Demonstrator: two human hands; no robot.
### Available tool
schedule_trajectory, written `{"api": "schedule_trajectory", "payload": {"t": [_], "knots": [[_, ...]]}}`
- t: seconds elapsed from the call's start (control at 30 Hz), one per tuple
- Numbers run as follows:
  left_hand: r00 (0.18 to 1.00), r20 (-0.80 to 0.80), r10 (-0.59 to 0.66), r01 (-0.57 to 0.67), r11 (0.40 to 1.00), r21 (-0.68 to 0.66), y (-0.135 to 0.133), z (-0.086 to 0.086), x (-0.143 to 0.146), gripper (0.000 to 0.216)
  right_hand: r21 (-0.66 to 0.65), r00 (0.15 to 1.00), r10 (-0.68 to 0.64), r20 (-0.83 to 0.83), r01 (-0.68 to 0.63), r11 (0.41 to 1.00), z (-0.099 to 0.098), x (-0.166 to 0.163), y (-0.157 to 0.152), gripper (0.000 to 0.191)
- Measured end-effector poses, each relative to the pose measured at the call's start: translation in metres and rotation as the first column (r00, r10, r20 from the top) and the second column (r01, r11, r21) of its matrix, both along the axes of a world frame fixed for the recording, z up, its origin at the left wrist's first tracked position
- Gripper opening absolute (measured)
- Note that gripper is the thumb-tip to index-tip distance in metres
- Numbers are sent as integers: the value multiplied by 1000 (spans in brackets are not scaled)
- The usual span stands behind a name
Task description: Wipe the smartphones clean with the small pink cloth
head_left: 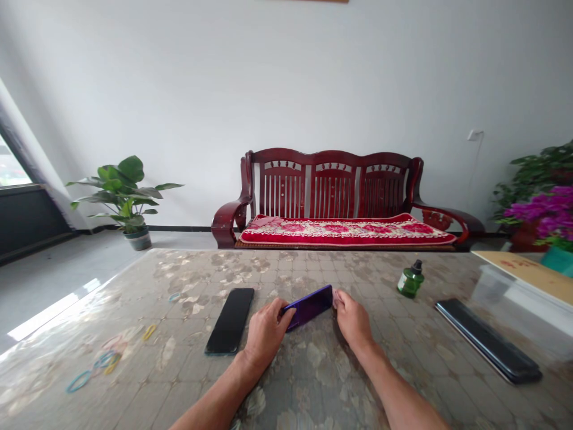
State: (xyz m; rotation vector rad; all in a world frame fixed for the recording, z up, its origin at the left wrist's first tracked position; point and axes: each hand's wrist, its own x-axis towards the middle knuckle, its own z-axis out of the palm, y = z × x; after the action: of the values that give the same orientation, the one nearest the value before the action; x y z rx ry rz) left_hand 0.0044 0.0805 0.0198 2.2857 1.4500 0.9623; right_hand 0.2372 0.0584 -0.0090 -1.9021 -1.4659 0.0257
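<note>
My left hand (268, 325) is closed on the left end of a phone (308, 307) with a shiny blue-purple back, its thumb lying across the surface. The phone is tilted and held above the table. At its right end my right hand (353, 319) pinches a small pinkish thing (335, 298), too small and partly hidden to name. Whether that thing touches the phone's edge I cannot tell. Left of my left hand, a second phone (230, 321) lies flat with its black screen up.
Coloured bands (105, 360) lie scattered at the table's left. On the right stand a green bottle (410, 279) with a black cap, a long dark case (490, 340) and a clear plastic box (514, 301). Beyond the patterned table (308, 388) is a wooden bench (333, 185).
</note>
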Motion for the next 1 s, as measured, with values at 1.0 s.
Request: {"api": "schedule_trajectory", "payload": {"t": [1.0], "knots": [[910, -171, -377, 330, 910, -253, -38, 3, 19, 41, 161, 944, 248, 218, -285, 945, -3, -5, 14, 32]]}}
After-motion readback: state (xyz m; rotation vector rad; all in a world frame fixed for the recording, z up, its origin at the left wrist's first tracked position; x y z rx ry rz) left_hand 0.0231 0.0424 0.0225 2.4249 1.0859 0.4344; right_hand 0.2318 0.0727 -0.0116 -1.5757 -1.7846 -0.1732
